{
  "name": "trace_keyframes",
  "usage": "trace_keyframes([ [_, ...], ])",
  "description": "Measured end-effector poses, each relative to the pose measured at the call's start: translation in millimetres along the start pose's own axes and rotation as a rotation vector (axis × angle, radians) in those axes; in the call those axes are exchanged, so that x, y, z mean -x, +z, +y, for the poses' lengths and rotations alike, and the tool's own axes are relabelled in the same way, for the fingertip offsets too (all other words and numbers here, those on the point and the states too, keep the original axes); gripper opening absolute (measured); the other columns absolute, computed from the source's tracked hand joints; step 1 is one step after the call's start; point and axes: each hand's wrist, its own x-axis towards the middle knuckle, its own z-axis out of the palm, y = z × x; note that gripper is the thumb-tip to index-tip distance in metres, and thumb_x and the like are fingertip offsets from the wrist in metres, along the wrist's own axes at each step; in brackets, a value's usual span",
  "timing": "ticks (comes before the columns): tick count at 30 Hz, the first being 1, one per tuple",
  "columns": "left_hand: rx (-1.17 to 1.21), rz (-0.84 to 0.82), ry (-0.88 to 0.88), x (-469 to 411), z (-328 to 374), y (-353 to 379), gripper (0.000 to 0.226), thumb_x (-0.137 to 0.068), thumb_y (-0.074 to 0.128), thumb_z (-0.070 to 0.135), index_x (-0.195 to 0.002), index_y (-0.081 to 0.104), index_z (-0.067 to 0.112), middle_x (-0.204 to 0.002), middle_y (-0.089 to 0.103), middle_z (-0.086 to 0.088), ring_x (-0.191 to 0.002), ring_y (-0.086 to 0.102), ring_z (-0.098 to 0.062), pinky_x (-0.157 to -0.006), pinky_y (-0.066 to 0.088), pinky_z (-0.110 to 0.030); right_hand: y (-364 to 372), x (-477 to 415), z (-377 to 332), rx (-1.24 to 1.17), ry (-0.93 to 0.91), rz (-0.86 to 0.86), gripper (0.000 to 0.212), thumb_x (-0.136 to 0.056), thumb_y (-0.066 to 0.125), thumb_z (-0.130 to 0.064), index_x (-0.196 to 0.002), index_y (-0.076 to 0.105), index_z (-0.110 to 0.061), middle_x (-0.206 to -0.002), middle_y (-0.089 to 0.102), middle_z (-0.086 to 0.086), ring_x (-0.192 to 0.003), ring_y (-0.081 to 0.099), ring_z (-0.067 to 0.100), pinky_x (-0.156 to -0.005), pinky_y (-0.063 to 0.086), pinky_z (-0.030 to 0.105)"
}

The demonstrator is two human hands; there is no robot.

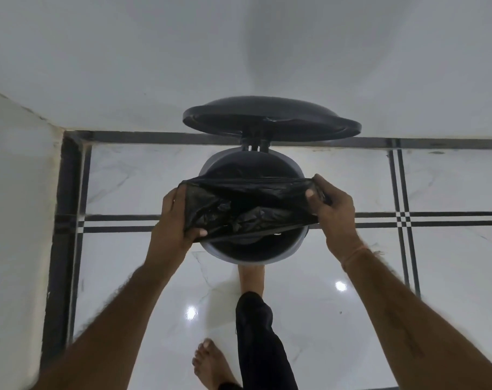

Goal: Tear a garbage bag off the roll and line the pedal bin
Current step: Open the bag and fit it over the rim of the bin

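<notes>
A person stands over a round pedal bin (211,250) on a white marble floor (351,178), stretching the mouth of a black garbage bag (239,201) open above it. The left hand (171,223) clamps the bag's left edge, thumb pressed on the near side of the plastic and fingers (173,194) wrapped behind it; the right hand (333,209) pinches the right edge in the same way, a thin orange thread (354,253) tied at that wrist. Between the two hands the bag's far rim is pulled taut in a straight line across the bin's opening, while its near rim runs slanted over the near half; the crumpled body of the bag sags down into the bin's dark inside. The bag is not yet folded over the bin's grey rim. The black lid (270,119) stands raised at the far side, on its hinge (254,143), close to the white wall (154,66). One bare foot (251,278) rests at the near base of the bin, where the pedal would be, though the pedal itself is hidden; the leg above it wears black trousers (258,339). The other bare foot (211,364) is planted nearer on the floor. Black inlay strips (436,219) cross the tiles, and a white wall section (17,192) stands at the left
</notes>
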Motion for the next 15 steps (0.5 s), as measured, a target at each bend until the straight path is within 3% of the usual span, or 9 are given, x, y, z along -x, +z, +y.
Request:
trace_keyframes([
  [1,-0.005,-0.002,0.002,2,-3,2,0.097,-0.080,0.069,0.058,-0.155,0.031,0.009,-0.149,0.041,-0.012,-0.122,0.044,-0.009,-0.083,0.043,-0.006,0,1,1,-0.024,0.014,-0.003,0.054,-0.089,0.069,-0.039,-0.137,0.060,-0.017,-0.130,0.068,0.002,-0.120,0.064,0.018,-0.103,0.051,0.041],
  [3,0.012,0.020,-0.062,6,-5,6,0.089,-0.080,0.077,0.040,-0.153,0.035,0.011,-0.148,0.044,-0.011,-0.121,0.044,-0.007,-0.081,0.040,-0.006,1,2,2,-0.074,0.043,-0.024,0.047,-0.090,0.069,-0.026,-0.135,0.062,-0.013,-0.128,0.069,0.005,-0.118,0.065,0.019,-0.102,0.052,0.040],
  [7,0.077,0.177,-0.228,9,-11,8,0.076,-0.083,0.077,0.003,-0.149,0.041,0.010,-0.146,0.046,-0.012,-0.127,0.051,-0.024,-0.096,0.045,-0.033,-2,9,0,-0.222,0.075,0.058,0.031,-0.093,0.066,-0.010,-0.123,0.069,-0.002,-0.114,0.074,0.012,-0.103,0.071,0.018,-0.093,0.057,0.029],
  [10,0.033,0.159,-0.146,5,-15,3,0.077,-0.086,0.076,0.015,-0.152,0.037,0.006,-0.148,0.045,-0.017,-0.131,0.049,-0.026,-0.094,0.047,-0.040,-7,12,0,-0.229,0.070,0.097,0.026,-0.092,0.066,-0.008,-0.117,0.071,-0.001,-0.110,0.075,0.013,-0.093,0.072,0.011,-0.081,0.059,0.019],
  [13,0.144,0.141,-0.185,1,-11,6,0.075,-0.084,0.078,0.016,-0.149,0.042,0.010,-0.146,0.046,-0.012,-0.128,0.046,-0.016,-0.099,0.045,-0.034,-7,13,-4,-0.122,-0.006,-0.026,0.021,-0.092,0.067,-0.011,-0.112,0.068,-0.004,-0.106,0.072,0.013,-0.097,0.071,0.027,-0.083,0.061,0.039],
  [15,0.247,0.223,-0.293,-2,-7,9,0.062,-0.086,0.080,0.021,-0.140,0.050,0.014,-0.139,0.053,-0.006,-0.122,0.051,-0.013,-0.104,0.048,-0.036,-7,11,-8,-0.093,-0.047,-0.093,0.021,-0.091,0.069,-0.013,-0.111,0.061,-0.009,-0.107,0.071,0.011,-0.098,0.070,0.030,-0.083,0.061,0.044],
])
